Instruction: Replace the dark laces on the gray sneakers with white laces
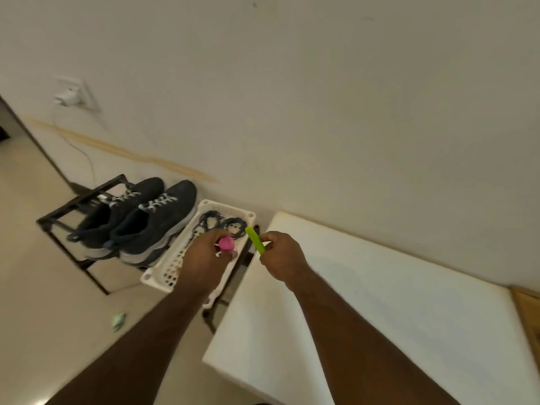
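Note:
Two dark gray sneakers (140,220) with white laces (159,201) stand side by side on a black metal rack (58,217). To their right lies a white perforated basket (163,276) holding coiled dark laces (233,226). My left hand (204,258) hovers over the basket and grips a small pink object (226,243). My right hand (282,255) is just right of the basket and pinches a green stick-like tool (255,239).
A white table top (380,317) fills the lower right, with a wooden edge (526,311) at far right. A wall socket with a plugged charger (68,97) and cable sits on the wall at left. A small green scrap (118,320) lies on the floor.

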`<action>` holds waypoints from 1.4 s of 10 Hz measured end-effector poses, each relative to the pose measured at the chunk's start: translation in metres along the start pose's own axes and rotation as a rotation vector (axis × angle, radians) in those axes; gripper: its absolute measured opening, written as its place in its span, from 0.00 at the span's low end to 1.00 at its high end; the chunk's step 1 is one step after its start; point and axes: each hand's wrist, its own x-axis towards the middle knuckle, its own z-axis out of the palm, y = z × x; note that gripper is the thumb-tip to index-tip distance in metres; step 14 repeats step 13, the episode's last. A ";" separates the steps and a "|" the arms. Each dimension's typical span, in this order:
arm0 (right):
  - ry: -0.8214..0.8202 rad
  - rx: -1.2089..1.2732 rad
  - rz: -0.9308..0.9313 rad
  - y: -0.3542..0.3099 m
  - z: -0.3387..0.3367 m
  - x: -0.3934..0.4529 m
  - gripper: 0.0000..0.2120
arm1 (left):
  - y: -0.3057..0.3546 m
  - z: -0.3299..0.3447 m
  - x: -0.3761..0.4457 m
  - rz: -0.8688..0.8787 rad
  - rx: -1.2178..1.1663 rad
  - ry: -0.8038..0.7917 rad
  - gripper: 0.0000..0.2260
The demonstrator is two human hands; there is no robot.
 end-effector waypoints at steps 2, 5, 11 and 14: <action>0.060 -0.067 0.011 -0.042 0.057 0.008 0.12 | -0.066 -0.044 0.008 -0.179 0.030 0.019 0.11; 0.010 -0.260 -0.021 -0.044 0.109 0.032 0.11 | -0.096 -0.017 0.025 -0.118 0.093 -0.043 0.12; 0.043 -0.360 -0.159 -0.021 0.073 0.017 0.13 | -0.064 -0.001 0.008 0.076 0.398 0.003 0.30; 0.203 -0.631 -0.051 0.053 -0.005 -0.038 0.25 | 0.006 0.068 -0.028 0.344 0.529 -0.089 0.35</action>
